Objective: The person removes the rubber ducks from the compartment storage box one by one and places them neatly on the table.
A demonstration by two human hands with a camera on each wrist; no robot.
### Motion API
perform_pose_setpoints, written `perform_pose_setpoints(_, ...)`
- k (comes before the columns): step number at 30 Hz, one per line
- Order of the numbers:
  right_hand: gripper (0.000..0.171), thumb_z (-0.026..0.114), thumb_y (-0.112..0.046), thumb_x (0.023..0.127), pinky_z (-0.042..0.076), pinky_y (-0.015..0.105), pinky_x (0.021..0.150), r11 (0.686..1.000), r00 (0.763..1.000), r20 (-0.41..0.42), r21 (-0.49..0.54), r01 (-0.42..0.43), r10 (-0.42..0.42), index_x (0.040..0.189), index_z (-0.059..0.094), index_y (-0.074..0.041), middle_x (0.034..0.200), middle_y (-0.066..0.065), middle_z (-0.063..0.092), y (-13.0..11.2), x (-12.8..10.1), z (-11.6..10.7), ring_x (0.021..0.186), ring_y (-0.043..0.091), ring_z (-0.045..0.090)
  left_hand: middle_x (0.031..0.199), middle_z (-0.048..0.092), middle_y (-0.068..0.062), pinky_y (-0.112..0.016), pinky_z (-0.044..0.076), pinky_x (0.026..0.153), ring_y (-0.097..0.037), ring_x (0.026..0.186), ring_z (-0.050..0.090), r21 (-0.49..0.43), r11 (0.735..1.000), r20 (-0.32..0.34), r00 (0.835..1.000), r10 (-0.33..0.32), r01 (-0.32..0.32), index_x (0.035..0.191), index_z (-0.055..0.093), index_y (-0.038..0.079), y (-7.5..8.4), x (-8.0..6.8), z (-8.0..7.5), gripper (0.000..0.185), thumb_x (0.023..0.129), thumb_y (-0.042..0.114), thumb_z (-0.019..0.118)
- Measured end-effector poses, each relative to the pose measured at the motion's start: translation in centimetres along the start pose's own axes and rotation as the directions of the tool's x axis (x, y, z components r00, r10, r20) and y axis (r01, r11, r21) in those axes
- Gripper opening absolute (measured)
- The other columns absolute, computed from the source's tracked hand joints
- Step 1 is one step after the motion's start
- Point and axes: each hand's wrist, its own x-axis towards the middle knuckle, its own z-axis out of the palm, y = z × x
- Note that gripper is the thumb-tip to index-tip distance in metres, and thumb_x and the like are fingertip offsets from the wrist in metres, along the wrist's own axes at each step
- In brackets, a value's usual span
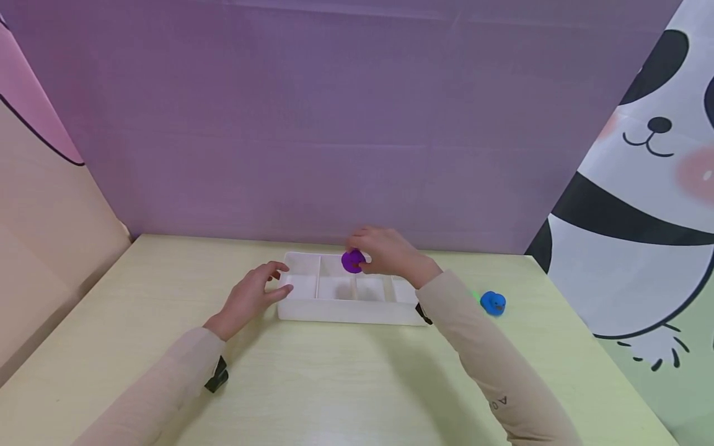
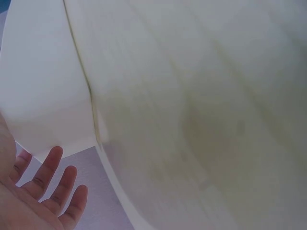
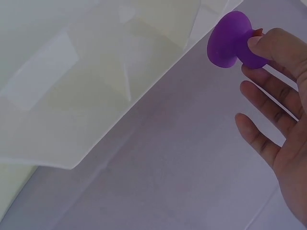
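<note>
A white tray (image 1: 346,313) with several compartments sits on the pale yellow table. My right hand (image 1: 385,253) hovers over the tray's back row and pinches a small purple toy (image 1: 352,261) between thumb and fingers; the right wrist view shows the purple toy (image 3: 233,40) held just above the tray's wall (image 3: 158,62). My left hand (image 1: 253,296) rests with straight fingers against the tray's left end. In the left wrist view the left hand's fingers (image 2: 53,184) lie spread beside the tray's side (image 2: 43,96).
A blue toy (image 1: 493,303) lies on the table (image 1: 334,384) right of the tray, with a small green piece beside it. A purple wall stands behind the table, and a panda-print panel at the right.
</note>
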Motion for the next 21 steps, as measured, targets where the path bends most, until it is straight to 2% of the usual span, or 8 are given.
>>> perform_pose_setpoints(10, 0.025, 0.073, -0.015, 0.074, 0.051, 0.033, 0.073, 0.996, 0.997, -0.020, 0.038, -0.079, 0.079, 0.097, 0.065, -0.016, 0.097, -0.002, 0.062, 1.8, -2.9, -0.2, 0.090, 0.014, 0.056, 0.113, 0.059, -0.011, -0.047, 0.043, 0.084, -0.029, 0.106, 0.052, -0.003, 1.000, 0.001, 1.000, -0.011, 0.011, 0.123, 0.050, 0.013, -0.1, -0.2, 0.0, 0.044, 0.086, 0.034, 0.061)
perform_pose_setpoints(21, 0.029, 0.075, -0.016, 0.073, 0.052, 0.036, 0.077, 0.981, 0.982, 0.023, 0.052, -0.186, 0.185, 0.099, 0.064, -0.014, 0.098, 0.000, 0.063, 4.0, -6.4, -0.1, 0.090, 0.018, 0.057, 0.113, 0.058, -0.010, -0.047, 0.042, 0.084, -0.030, 0.108, 0.051, -0.003, 1.000, 0.000, 1.000, -0.011, 0.011, 0.123, 0.050, 0.014, -0.1, -0.2, 0.2, 0.044, 0.086, 0.035, 0.060)
